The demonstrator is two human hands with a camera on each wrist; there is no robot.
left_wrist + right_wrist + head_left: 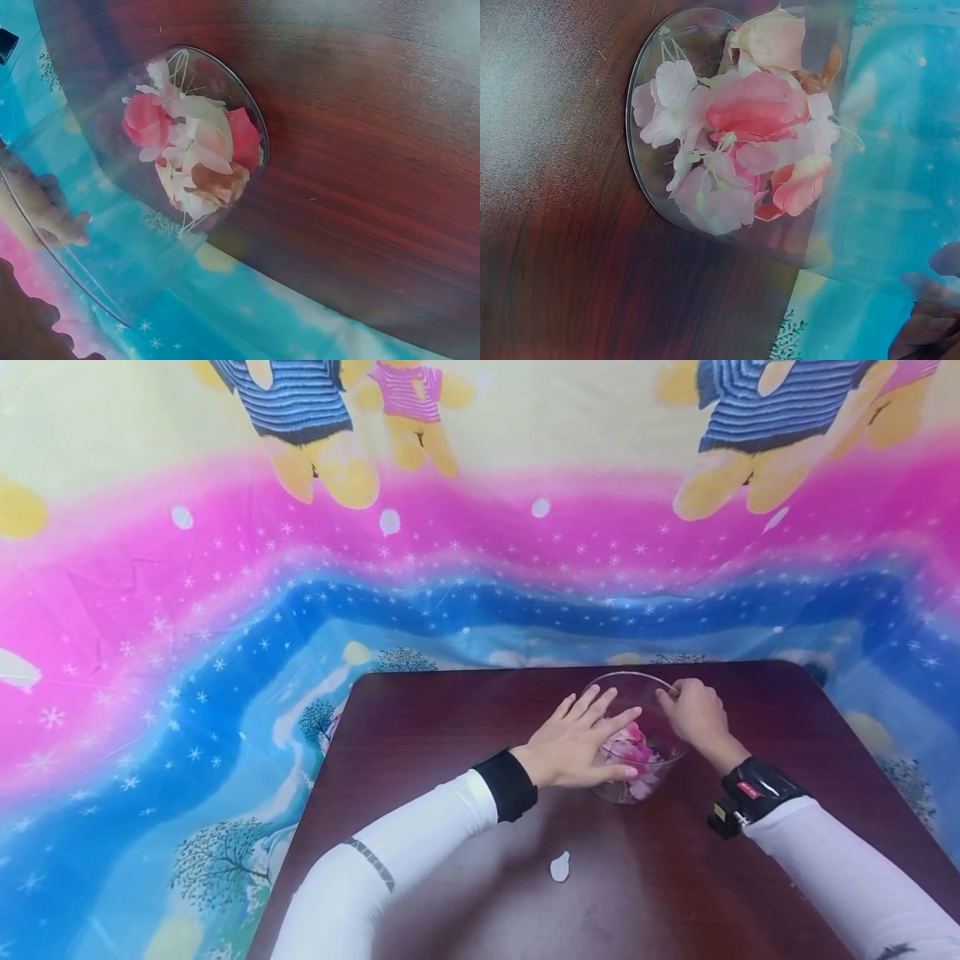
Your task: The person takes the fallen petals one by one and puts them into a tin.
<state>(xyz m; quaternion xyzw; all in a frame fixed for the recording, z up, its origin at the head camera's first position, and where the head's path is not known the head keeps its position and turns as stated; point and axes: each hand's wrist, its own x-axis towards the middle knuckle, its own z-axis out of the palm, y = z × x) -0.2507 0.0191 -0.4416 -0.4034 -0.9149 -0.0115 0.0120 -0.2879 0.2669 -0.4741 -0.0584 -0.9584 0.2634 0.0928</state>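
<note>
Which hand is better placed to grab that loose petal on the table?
Left, probably. The left hand only rests open against the glass bowl, and the white petal lies on its side. The right hand grips the bowl's rim, steadying it.

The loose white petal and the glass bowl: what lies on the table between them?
Nothing: in the head view, only bare dark table lies between the white petal and the glass bowl.

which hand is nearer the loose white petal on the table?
Left. The left hand lies flat against the glass bowl, almost straight beyond the white petal. The right hand grips the bowl's far rim, farther off to the right.
</note>
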